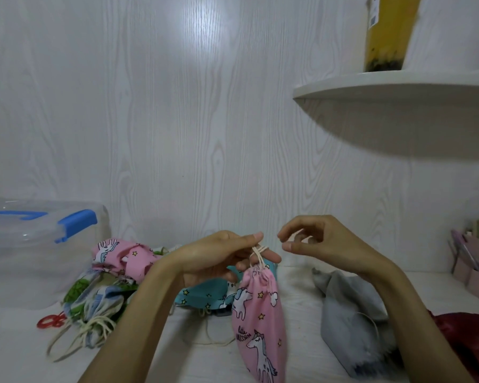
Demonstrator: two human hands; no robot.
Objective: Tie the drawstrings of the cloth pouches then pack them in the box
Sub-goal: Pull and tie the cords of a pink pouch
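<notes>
A pink unicorn-print pouch (257, 324) hangs in the air from its cream drawstring (257, 252), its neck gathered tight. My left hand (221, 255) pinches the drawstring, which is looped over its fingertips. Just to the right, my right hand (318, 241) hovers with loosely curled fingers, a small gap away from the string, holding nothing that I can see. A clear plastic box with blue latches (39, 244) stands at the left, lid on.
A heap of printed pouches (108, 277) with loose cords lies left of my arms, and a teal star pouch (202, 297) behind the pink one. A grey cloth (351, 319) lies at right, a red fabric (470, 335) beyond it, a pink organiser (473, 269) at the far right. A shelf (393, 84) juts out above.
</notes>
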